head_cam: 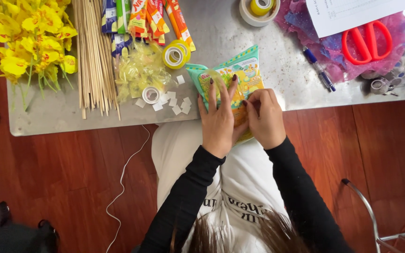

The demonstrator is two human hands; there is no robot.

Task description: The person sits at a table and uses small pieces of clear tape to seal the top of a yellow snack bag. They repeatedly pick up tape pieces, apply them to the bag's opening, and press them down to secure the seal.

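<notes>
- Hands are working together on a teal and yellow snack packet [240, 75], which is lying at the near edge of the grey table [48, 117], partly overhanging the lap.
- Left hand [217, 121] is pressing flat on the packet's face, fingers spread and long, pinning it rather than closing round it.
- Right hand [264, 117] is curling tight, fingertips pinching at the packet's lower right part; what lies between them is too small to tell, possibly a bit of tape.
- Step in hand, as a judgement: something is being fixed onto the packet.
- Cut white tape squares [174, 104] are lying just left of the packet, beside a small tape roll [151, 94] and a yellow-rimmed roll [175, 54].
- Wooden skewers [93, 56], yellow flowers [31, 40] and red scissors [366, 42] are resting farther off.
- Next move is calling for a steady pin from the left hand and a firm press from the right.
</notes>
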